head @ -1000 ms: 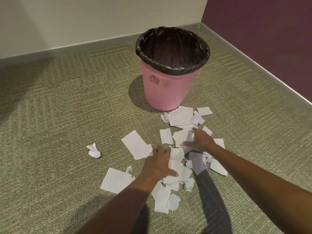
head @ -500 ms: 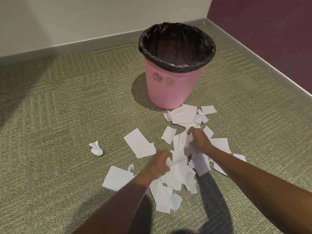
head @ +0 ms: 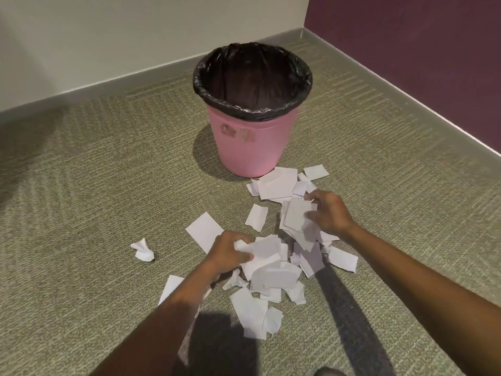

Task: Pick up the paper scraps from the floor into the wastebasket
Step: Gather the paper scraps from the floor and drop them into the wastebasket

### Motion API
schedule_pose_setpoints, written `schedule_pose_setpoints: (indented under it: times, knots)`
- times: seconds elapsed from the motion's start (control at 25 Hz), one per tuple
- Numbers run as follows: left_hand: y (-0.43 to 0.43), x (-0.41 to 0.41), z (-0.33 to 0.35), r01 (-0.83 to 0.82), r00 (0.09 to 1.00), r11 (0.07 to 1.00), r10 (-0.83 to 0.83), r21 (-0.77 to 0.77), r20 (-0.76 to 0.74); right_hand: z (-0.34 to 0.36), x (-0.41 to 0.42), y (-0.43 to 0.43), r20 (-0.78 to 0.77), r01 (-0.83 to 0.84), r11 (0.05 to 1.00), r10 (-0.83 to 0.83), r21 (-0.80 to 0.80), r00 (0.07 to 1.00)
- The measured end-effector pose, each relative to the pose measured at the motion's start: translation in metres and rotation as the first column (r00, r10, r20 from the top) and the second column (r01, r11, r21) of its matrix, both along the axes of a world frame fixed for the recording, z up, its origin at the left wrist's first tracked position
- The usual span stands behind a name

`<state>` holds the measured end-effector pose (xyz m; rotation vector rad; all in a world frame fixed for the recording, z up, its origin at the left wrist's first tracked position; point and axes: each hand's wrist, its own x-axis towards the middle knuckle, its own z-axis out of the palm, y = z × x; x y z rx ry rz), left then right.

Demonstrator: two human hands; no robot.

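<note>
2 hands each held a bunch of scraps [head: 250, 313] just above the floor [head: 108, 185]: the left hand [head: 230, 252] curled round a thick wad [head: 264, 251], the right hand [head: 329, 213] pinched a flat stack [head: 296, 217], and the bin [head: 252, 147] stood just past them, with more scraps lying loose. I think both hands needed to squeeze tight and get right over the bin before letting go, so no bits slipped out. 1 second before, both hands lay flat on the scraps; since then the fingers had closed and the paper had come up.
</note>
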<state>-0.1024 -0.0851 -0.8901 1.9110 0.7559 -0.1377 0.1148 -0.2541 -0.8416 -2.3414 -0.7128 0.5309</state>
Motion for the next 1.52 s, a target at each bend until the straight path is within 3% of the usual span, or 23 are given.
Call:
schedule_pose_setpoints:
  times: [0.12,0.32,0.64,0.8,1.08,1.32,1.52]
  knots:
    - [0.000,0.005,0.014,-0.094,0.995,0.989,0.096,-0.115,0.017,0.002,0.000,-0.024,-0.026,0.061,0.997,-0.059,0.051,0.998]
    - [0.015,0.020,0.065,-0.280,0.947,0.883,0.318,-0.377,0.042,0.034,0.005,-0.052,-0.277,0.307,0.925,-0.242,0.223,0.930]
    - [0.091,0.061,0.188,-0.320,0.825,0.825,0.484,-0.466,0.292,0.134,0.019,-0.004,-0.400,0.344,0.803,-0.146,0.486,0.905]
    - [0.132,0.096,0.231,-0.359,0.775,0.818,0.530,-0.449,0.344,0.177,0.042,0.049,-0.385,0.364,0.732,-0.151,0.575,0.910]
    - [0.156,0.154,0.261,-0.410,0.831,0.849,0.499,-0.334,0.248,0.203,0.069,0.137,-0.315,0.376,0.815,-0.252,0.440,0.915]
    - [0.155,0.159,0.267,-0.352,0.874,0.875,0.434,-0.332,0.217,0.205,0.074,0.156,-0.449,0.438,0.764,-0.219,0.473,0.866]
    - [0.155,0.138,0.252,-0.260,0.870,0.925,0.348,-0.276,0.349,0.202,0.054,0.140,-0.282,0.315,0.804,-0.191,0.504,0.940]
